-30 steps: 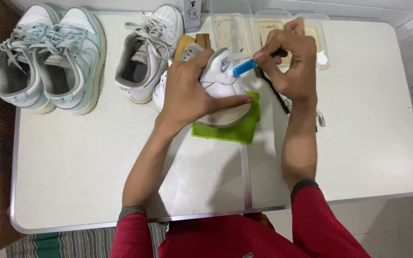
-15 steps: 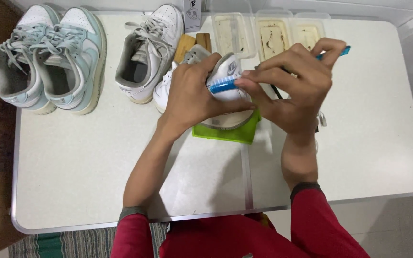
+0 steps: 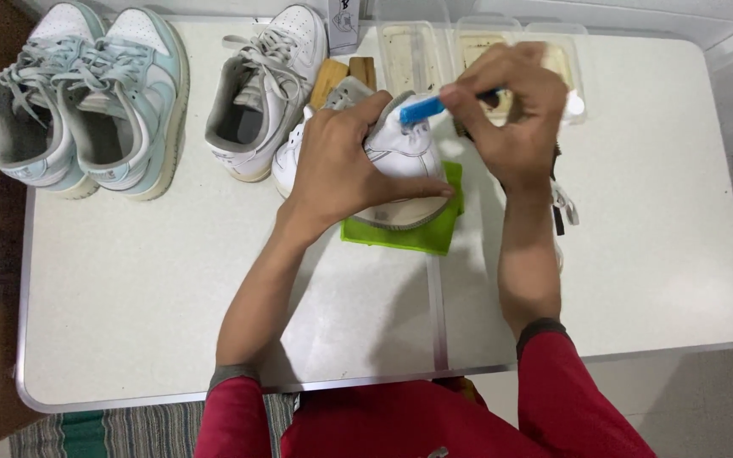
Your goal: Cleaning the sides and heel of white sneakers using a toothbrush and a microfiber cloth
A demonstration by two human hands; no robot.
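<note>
My left hand (image 3: 345,161) grips a white sneaker (image 3: 400,157), tilted on its side over a green cloth (image 3: 430,233) on the white table (image 3: 171,314). My right hand (image 3: 511,119) holds a blue-handled brush (image 3: 422,108) with its head against the sneaker's upper. The sole edge of the sneaker faces me. Most of the brush is hidden by my fingers.
A pair of pale blue and white sneakers (image 3: 86,93) stands at the far left. One white sneaker (image 3: 265,85) lies beside my left hand. Clear plastic trays (image 3: 468,47) sit along the far edge. A wooden brush (image 3: 341,76) and black laces (image 3: 557,199) lie nearby.
My right hand has moved back down and left with the blue brush, from a raised position over the trays to the sneaker's upper. My left hand keeps the sneaker in place.
</note>
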